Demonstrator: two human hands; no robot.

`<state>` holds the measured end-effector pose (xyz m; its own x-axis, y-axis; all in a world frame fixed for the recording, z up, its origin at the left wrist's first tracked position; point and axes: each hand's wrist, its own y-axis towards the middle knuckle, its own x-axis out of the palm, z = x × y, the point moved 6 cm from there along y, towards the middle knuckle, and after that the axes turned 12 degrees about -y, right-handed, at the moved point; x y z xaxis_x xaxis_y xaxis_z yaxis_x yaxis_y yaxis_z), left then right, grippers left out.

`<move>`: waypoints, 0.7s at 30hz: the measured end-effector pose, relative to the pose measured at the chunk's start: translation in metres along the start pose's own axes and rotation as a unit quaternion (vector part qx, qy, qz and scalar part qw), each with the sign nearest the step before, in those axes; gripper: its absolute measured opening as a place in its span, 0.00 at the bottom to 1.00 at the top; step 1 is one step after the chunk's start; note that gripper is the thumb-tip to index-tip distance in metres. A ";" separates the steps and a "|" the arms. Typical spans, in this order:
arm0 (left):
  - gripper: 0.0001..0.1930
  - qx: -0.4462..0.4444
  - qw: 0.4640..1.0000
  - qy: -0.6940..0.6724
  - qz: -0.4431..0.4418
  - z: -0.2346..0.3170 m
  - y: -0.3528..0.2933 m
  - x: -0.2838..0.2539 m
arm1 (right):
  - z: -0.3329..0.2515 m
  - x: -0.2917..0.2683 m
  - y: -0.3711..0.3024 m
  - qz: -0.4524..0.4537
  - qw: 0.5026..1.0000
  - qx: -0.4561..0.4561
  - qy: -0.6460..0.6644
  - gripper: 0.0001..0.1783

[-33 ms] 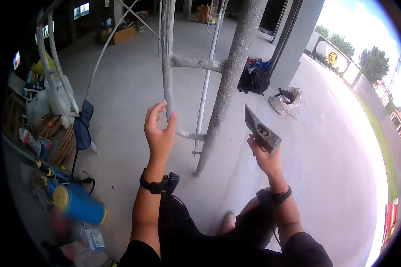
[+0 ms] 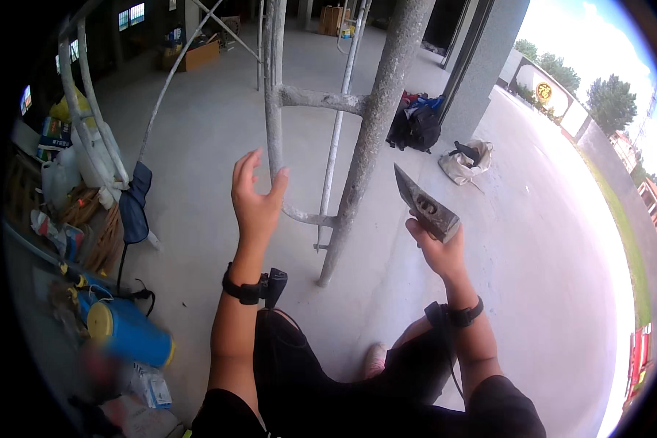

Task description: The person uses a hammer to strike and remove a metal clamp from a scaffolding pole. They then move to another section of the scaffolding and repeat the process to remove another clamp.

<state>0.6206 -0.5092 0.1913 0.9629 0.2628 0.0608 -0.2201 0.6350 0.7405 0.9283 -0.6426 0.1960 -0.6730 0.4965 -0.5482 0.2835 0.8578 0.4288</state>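
In my right hand (image 2: 439,248) is a hatchet (image 2: 432,209) with a grey, worn metal head, a tapering blade pointing up and left, and a blunt end near my fingers. The top of its handle shows in the eye of the head; the rest of the handle is hidden. My left hand (image 2: 254,197) is raised with fingers curved and apart, holding nothing. Just beyond it stands a rough grey, cement-crusted scaffold frame (image 2: 372,139). The left fingers appear close to its thinner curved tube; whether they touch it, I cannot tell.
Left, a blue drum with a yellow lid (image 2: 135,336), coiled hoses (image 2: 104,237) and white jugs (image 2: 66,171) crowd the edge. A dark backpack (image 2: 416,130) and a white sack (image 2: 463,164) lie on the concrete floor beside a pillar (image 2: 482,80).
My left hand has shifted slightly left and stays open. My right hand, with the hatchet still in it, has moved a little upward, and the hatchet's blade slightly left.
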 end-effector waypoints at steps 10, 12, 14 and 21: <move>0.21 -0.076 0.990 -0.034 -0.111 -0.054 0.044 0.019 | -0.105 -0.038 0.073 0.041 0.961 -0.237 -0.135 0.16; 0.18 -0.069 0.991 -0.014 -0.114 -0.051 0.044 0.018 | -0.105 -0.031 0.079 0.034 0.955 -0.250 -0.159 0.18; 0.17 -0.071 0.990 -0.009 -0.119 -0.051 0.045 0.014 | -0.078 -0.017 0.086 -0.032 0.952 -0.165 -0.257 0.22; 0.15 -0.075 0.989 0.005 -0.128 -0.042 0.045 0.019 | -0.042 0.008 0.070 0.012 0.956 -0.222 -0.192 0.28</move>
<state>0.6222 -0.4448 0.1976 0.9885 0.0863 -0.1239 0.0098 0.7820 0.6233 0.9136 -0.5835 0.2520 -0.3460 0.6005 -0.7209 -0.0789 0.7470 0.6602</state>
